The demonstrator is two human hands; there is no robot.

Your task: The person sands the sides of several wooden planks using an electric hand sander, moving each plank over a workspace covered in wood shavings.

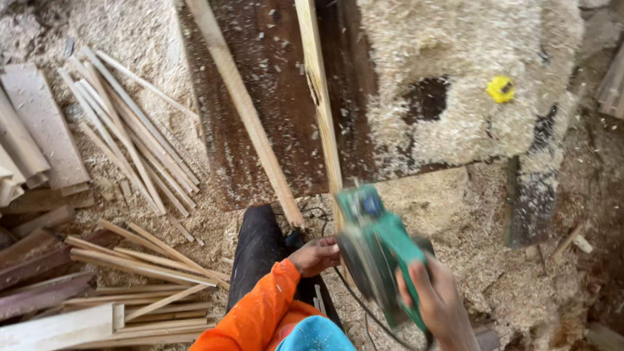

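Planing in progress: right hand [442, 302] grips the green electric planer [380, 250] at the near end of the edge-up wooden strip [318, 91] on the table [260, 78]; left hand [316, 255], fingers curled, steadies the planer's front. Next move likely calls for a level forward push.

No packages, labels, signs or screens.

Green plastic-bodied electric hand planer [380, 250]: blurred, tilted, nose toward near end of plank, black cord trailing below. Right hand [439, 302] wrapped around rear handle; left hand [317, 255] against its left side.

Long pale yellowish wooden plank [318, 91]: narrow, standing on edge, running from top of view down toward planer, lying on dark worktop [273, 117] dusted with shavings.
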